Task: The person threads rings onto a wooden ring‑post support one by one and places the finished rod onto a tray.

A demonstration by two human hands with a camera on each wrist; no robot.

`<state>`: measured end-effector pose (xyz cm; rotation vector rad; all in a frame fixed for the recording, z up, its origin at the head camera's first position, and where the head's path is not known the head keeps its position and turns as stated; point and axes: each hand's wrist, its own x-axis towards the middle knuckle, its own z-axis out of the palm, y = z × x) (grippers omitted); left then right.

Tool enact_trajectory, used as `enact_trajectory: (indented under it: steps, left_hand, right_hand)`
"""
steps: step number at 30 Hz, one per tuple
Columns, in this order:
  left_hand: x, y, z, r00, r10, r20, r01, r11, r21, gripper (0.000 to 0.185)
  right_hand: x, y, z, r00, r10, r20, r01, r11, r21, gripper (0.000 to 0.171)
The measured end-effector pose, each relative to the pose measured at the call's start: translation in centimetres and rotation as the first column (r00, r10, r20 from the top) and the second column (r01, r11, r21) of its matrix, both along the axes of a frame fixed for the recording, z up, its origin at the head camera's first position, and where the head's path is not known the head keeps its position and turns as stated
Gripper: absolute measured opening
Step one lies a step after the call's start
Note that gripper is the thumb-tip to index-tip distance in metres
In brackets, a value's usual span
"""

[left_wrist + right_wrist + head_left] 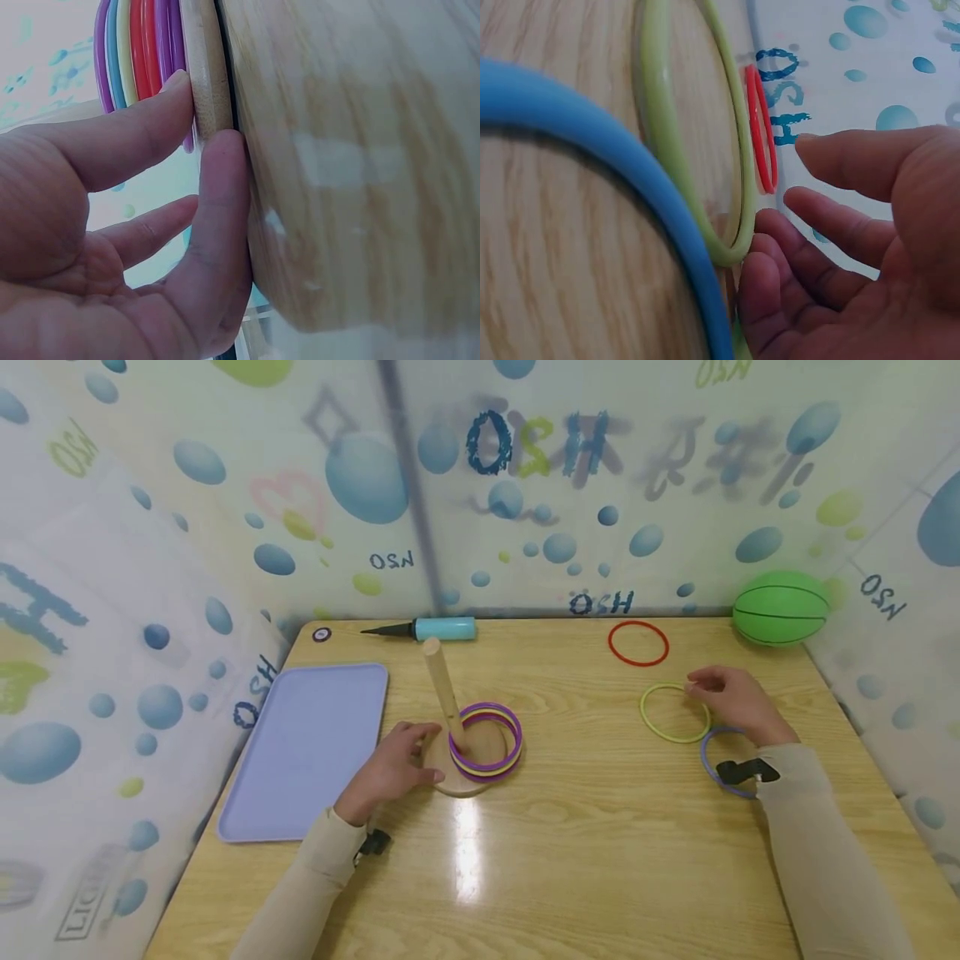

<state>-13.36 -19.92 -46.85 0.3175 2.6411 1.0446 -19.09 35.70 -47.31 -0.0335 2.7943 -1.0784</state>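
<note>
- Right hand (pixel 738 700): half-open, thumb apart from fingers, no hold on anything; nearer hand to yellow-green ring (pixel 656 75).
- Ring lay flat, just left of its fingertips, inward of table (pixel 585 860)'s right edge; contact unclear. Round, no long axis; smooth, glossy, likely plastic.
- Blue ring (pixel 649 180): under right wrist. Red ring (pixel 754 112): near far edge.
- Left hand (pixel 390 768): thumb and fingers curved about left rim of round wooden base (pixel 483 739).
- Plain wooden peg (pixel 442 685) upright, glossy ring stack (pixel 142 60) around it, well left of yellow-green ring.

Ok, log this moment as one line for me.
left hand: touching wooden base | right hand: at green ring, contact unclear | stacked rings: around peg | red ring, blue ring: on table
</note>
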Motion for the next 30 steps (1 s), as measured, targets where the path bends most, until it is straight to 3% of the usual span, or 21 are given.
enact_trajectory:
  steps: [9,13,22,30]
  left_hand:
    - [0.1,0.0,-0.1,1.0,-0.002,-0.019,0.002,1.0,0.003,0.076]
    - [0.1,0.0,-0.1,1.0,-0.009,-0.019,0.009,1.0,-0.002,0.076]
    - [0.1,0.1,0.0,1.0,0.0,0.015,0.0,1.0,0.004,0.077]
    - [0.0,0.1,0.0,1.0,-0.004,0.01,0.004,1.0,0.002,0.078]
  right_hand:
    - [-0.3,0.1,-0.6,0.996,0.077,0.042,-0.08,0.992,0.099,0.038]
    - [-0.1,-0.2,-0.3,0.996,0.064,0.067,-0.069,0.994,0.089,0.038]
    - [0.0,-0.3,0.2,0.985,0.062,0.163,-0.049,0.995,-0.084,0.043]
    - [0.2,-0.7,1.1,0.982,0.077,0.17,-0.044,0.981,-0.189,0.042]
